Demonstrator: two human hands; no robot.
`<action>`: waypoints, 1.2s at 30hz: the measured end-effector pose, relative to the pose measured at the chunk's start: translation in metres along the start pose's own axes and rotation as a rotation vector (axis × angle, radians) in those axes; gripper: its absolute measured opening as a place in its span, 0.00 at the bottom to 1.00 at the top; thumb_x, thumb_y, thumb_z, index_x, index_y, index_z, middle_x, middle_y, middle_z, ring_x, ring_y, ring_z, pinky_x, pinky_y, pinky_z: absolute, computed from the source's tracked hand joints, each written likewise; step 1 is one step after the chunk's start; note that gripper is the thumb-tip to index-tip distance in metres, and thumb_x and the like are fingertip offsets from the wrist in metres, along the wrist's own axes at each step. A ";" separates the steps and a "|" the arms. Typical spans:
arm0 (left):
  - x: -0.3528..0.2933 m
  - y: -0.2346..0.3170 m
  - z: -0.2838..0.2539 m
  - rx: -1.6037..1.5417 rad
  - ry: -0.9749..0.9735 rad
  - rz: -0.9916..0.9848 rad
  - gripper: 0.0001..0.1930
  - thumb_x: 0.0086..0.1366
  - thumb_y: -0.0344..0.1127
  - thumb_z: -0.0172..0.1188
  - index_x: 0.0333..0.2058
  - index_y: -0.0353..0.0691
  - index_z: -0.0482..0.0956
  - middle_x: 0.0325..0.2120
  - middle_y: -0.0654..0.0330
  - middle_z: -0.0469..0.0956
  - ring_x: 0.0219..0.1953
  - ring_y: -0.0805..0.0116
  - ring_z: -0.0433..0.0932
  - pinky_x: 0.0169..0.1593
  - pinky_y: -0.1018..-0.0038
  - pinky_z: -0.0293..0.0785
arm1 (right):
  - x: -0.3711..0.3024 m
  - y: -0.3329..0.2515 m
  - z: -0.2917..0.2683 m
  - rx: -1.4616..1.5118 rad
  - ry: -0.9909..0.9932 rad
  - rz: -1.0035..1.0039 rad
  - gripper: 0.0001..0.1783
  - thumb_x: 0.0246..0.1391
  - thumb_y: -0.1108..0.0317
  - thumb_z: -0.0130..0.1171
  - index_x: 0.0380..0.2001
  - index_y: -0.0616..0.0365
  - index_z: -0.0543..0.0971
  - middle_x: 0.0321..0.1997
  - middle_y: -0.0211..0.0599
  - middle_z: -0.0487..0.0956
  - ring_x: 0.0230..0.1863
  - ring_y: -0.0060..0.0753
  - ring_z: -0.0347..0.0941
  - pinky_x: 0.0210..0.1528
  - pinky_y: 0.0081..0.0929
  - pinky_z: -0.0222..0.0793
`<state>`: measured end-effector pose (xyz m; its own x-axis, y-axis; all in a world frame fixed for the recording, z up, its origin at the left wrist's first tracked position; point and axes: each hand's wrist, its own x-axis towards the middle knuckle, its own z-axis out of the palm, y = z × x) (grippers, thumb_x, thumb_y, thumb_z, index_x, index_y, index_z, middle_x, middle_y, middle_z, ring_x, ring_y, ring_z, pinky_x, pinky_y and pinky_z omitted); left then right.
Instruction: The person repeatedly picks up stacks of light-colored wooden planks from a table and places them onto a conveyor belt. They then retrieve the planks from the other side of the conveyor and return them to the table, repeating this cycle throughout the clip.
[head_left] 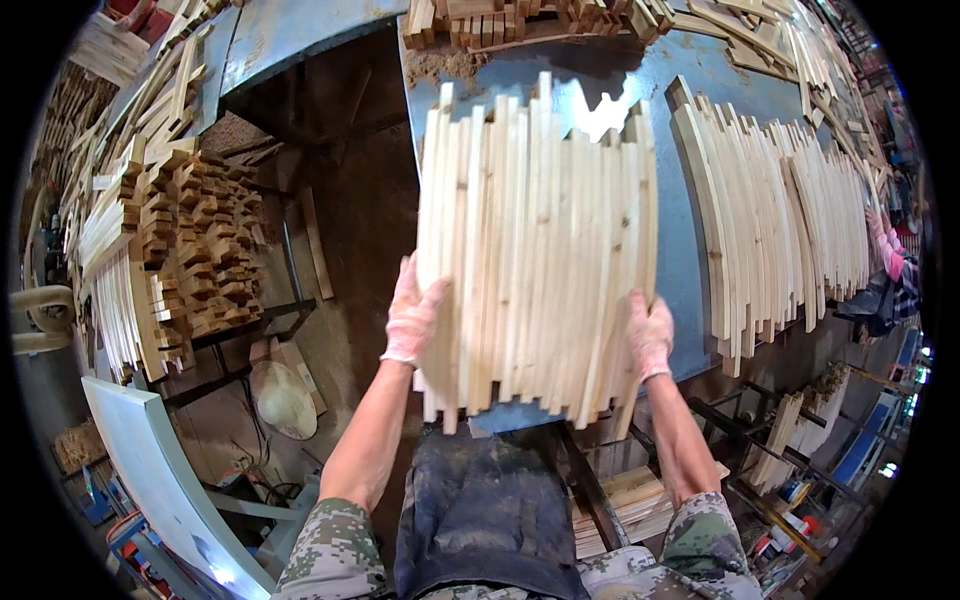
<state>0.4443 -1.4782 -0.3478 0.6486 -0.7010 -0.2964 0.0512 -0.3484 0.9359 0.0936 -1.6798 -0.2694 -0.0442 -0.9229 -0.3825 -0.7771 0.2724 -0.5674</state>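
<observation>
A broad row of pale wooden strips, laid side by side with uneven ends, lies between my two hands over the blue table. My left hand, in a thin whitish glove, grips the row's left edge, its thumb against the outer strip. At the right edge my right hand, gloved alike, holds the outer strips with part of its fingers hidden. Whether the row rests fully on the table or is partly lifted, I cannot tell. Beside it on the right lies a second row of similar strips.
The blue metal table carries stacked wood blocks and sawdust at its far side. A tall stack of wood pieces stands at left. A pale curved panel is at lower left. Another person's pink sleeve shows far right.
</observation>
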 end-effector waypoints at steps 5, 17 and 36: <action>0.000 0.027 -0.066 -0.304 -0.064 -0.317 0.41 0.64 0.35 0.77 0.74 0.42 0.67 0.62 0.58 0.79 0.61 0.66 0.79 0.69 0.67 0.74 | -0.025 0.009 0.032 0.030 -0.080 0.019 0.39 0.70 0.36 0.59 0.58 0.68 0.82 0.51 0.57 0.87 0.54 0.52 0.83 0.60 0.43 0.76; 0.014 0.012 -0.080 -0.410 -0.432 -0.427 0.37 0.55 0.38 0.81 0.63 0.38 0.79 0.52 0.61 0.84 0.54 0.68 0.80 0.62 0.64 0.76 | -0.022 0.017 0.039 0.645 -0.441 0.188 0.26 0.64 0.57 0.71 0.56 0.67 0.82 0.46 0.34 0.85 0.45 0.27 0.82 0.49 0.30 0.79; -0.271 0.124 -0.160 -0.621 0.075 -0.226 0.52 0.51 0.36 0.88 0.72 0.34 0.67 0.63 0.58 0.78 0.65 0.66 0.74 0.72 0.64 0.68 | -0.108 -0.029 -0.029 0.545 -0.793 -0.190 0.33 0.55 0.50 0.79 0.53 0.61 0.79 0.38 0.24 0.81 0.35 0.21 0.76 0.38 0.26 0.72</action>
<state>0.3962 -1.2319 -0.1212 0.6203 -0.5997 -0.5056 0.6060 -0.0428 0.7943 0.1027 -1.5958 -0.1900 0.6412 -0.5678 -0.5163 -0.3228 0.4108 -0.8527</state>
